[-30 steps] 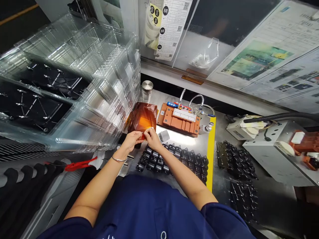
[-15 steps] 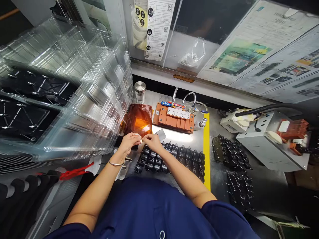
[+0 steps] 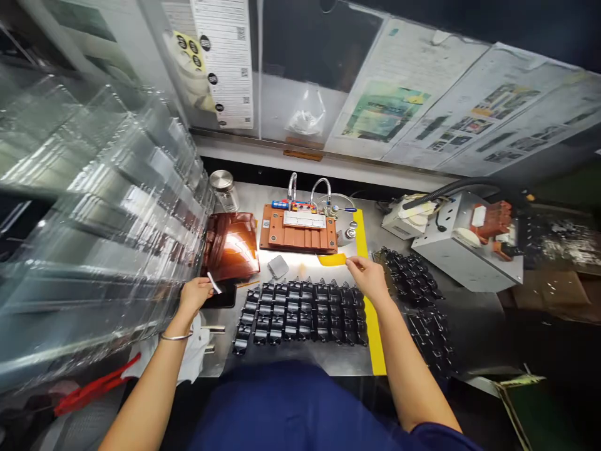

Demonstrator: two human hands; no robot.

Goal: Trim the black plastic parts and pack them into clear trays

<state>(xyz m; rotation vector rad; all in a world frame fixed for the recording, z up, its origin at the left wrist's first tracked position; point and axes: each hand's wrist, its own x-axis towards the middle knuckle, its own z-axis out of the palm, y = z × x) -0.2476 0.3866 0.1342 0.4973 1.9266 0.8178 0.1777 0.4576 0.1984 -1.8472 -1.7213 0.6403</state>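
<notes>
My left hand (image 3: 195,295), closed in a pinch, holds a thin white strip (image 3: 215,283) above a flat black object (image 3: 224,297) at the left of the bench. Between the fingertips of my right hand (image 3: 369,275) is one end of a translucent amber film strip (image 3: 331,259), which stretches leftward in front of the orange-brown fixture (image 3: 299,239). Rows of black moulded parts (image 3: 307,316) lie on the bench between my forearms. A stack of dark amber sheets (image 3: 232,244) rests beyond my left hand.
Stacked clear plastic trays (image 3: 154,181) rise along the left. A glass jar (image 3: 225,191) and a small grey box (image 3: 278,267) stand on the bench. Yellow tape (image 3: 375,344) runs down its right side, with more black parts (image 3: 413,275) and a metal machine (image 3: 469,250) beyond.
My hands, together before by the amber sheets, are now far apart. The left went left with the white strip, the right went right with the amber film. The view has shifted right.
</notes>
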